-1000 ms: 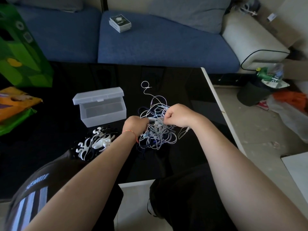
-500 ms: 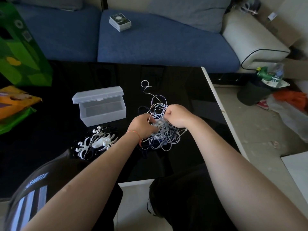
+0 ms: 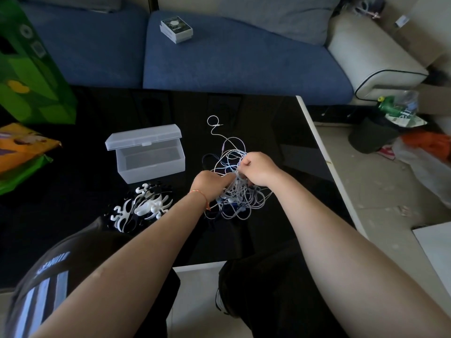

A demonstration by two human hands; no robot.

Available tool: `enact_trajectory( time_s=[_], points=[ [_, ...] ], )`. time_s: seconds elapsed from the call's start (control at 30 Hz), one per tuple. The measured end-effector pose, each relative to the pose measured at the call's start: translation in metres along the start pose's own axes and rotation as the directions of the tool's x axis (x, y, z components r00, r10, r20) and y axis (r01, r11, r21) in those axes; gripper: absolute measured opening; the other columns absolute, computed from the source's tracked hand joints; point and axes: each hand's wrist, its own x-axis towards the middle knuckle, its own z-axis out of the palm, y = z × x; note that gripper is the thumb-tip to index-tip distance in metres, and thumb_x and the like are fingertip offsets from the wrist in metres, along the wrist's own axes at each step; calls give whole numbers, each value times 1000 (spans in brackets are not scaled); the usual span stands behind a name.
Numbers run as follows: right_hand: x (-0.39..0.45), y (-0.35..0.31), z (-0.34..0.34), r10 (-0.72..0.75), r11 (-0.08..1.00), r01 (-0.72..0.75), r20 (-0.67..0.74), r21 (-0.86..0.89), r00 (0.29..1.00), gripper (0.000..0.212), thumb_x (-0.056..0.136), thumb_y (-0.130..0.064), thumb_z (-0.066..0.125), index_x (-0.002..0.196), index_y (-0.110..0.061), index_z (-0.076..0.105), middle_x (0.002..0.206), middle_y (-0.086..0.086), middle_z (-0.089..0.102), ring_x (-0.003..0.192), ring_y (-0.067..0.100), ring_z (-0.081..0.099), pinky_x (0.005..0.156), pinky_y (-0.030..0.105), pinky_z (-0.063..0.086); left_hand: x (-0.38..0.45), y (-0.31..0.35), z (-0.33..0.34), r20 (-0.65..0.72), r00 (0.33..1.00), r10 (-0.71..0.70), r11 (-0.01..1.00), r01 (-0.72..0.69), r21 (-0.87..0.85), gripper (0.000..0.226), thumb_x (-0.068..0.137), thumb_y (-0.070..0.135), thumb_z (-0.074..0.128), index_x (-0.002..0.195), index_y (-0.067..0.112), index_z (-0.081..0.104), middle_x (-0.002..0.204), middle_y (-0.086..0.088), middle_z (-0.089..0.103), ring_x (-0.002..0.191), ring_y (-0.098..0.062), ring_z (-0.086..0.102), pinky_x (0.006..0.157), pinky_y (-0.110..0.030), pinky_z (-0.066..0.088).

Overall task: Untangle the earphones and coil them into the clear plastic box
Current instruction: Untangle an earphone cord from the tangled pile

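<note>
The left hand (image 3: 211,182) and the right hand (image 3: 258,168) meet over the tangle of earphones (image 3: 234,189) on the black bench (image 3: 268,132). The right hand is curled into a fist with its fingers closed on strands at the top of the tangle. The left hand, wearing a thin orange wrist cord (image 3: 201,197), reaches in from the left with its fingers pinching cords in the middle of the heap. Pale and dark loops spill out below and to the right of both hands, and one white strand runs away to the far side, ending in a small curl with a plug (image 3: 214,121).

Left of the tangle, a little apart from it, stands the clear plastic box (image 3: 151,159), its hinged lid tipped back and its inside bare. Nearer than the box lies a heap of white and black hooked plastic pieces (image 3: 141,208).

At the far left of the bench are a green bag (image 3: 31,76) and an orange packet (image 3: 22,145). Beyond the bench a blue sofa (image 3: 231,64) carries a small boxed pack (image 3: 177,30). On the floor to the right stands a dark bin (image 3: 371,135).
</note>
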Motion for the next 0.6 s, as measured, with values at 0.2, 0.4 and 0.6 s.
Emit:
enact_trajectory(
  time_s=[0.2,0.4,0.6],
  points=[
    [0,-1,-2,-7,991,9,-15,131,1000,30,103,-17,47,83,-5,66,73,6,69,56,12,60,61,30,50,-8,-1,-4,229,973,44,961,21,-274,19,89,23,72,94,5,67,60,-2,44,32,-2,32,33,-13,25],
    [2,4,-7,80,943,-68,-22,326,997,23,106,-17,42,93,-12,60,88,4,68,57,12,59,51,22,45,2,-11,-4,310,949,63,864,104,-493,15,93,20,67,79,18,62,58,3,40,42,-7,23,36,-18,18],
    [3,9,-4,134,854,-151,70,498,989,16,103,-14,47,106,-6,62,101,11,67,60,16,61,55,27,50,1,-5,-2,349,937,-24,738,252,-626,23,96,33,59,78,20,53,54,5,41,35,-5,21,34,-18,15]
  ],
)
